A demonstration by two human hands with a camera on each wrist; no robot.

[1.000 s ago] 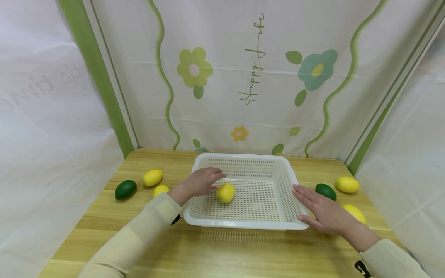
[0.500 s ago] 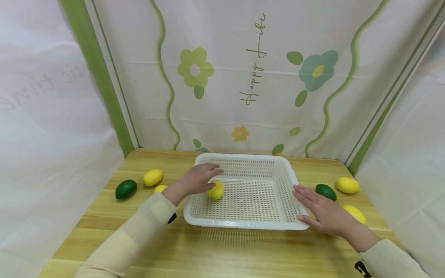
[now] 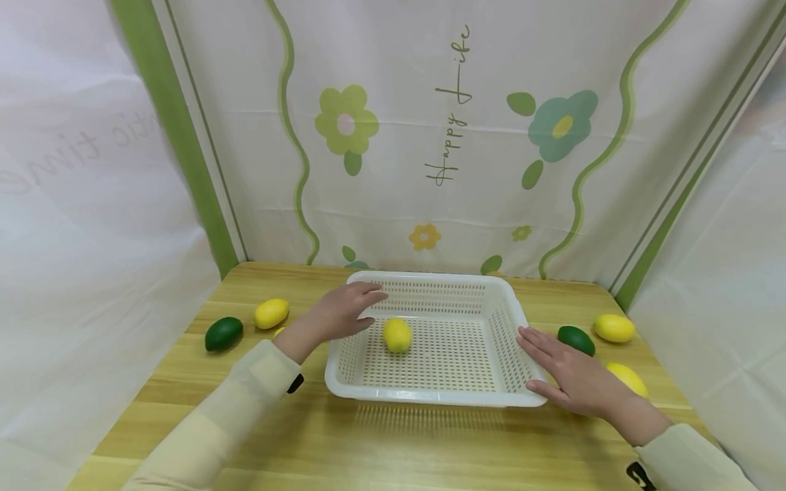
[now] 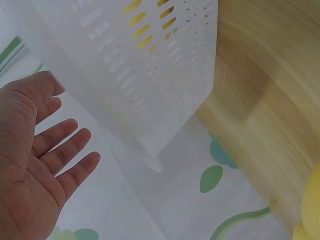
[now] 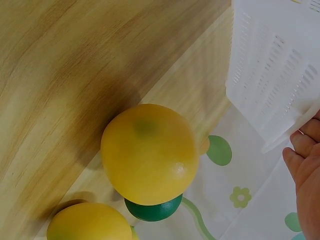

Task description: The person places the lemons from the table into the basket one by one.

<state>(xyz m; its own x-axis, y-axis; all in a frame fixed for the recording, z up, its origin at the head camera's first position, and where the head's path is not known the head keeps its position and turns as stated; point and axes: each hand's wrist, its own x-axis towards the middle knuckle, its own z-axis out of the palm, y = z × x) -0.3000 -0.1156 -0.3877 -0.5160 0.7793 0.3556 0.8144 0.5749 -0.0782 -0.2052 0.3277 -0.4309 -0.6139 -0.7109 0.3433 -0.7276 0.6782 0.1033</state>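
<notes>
Far left, a green lime [image 3: 224,333] and a yellow lemon [image 3: 271,313] sit near the tabletop's [image 3: 184,382] left edge — little wood beyond them, so a careless brush could roll either one off. Another yellow fruit is mostly hidden behind the forearm; hard to say more.

The left hand [image 3: 339,312] hovers over the basket's [image 3: 430,395] left rim, fingers spread and relaxed, gripping nothing; the wrist view shows the open palm [image 4: 35,170] beside the perforated wall. Just right of it, a lemon [image 3: 397,335] lies loose on the basket floor, apart from the fingers. It is round and free, so I'd judge it could roll if the basket gets nudged.

The right hand [image 3: 568,374] lies flat, fingers straight, against the basket's right wall, holding nothing. Crowded here: a lime [image 3: 576,339] just behind it, a lemon [image 3: 626,377] tucked beside the wrist, one more lemon [image 3: 613,326] near the right edge. A sweep of that hand could knock them off. The clearest room is the front strip of tabletop.
</notes>
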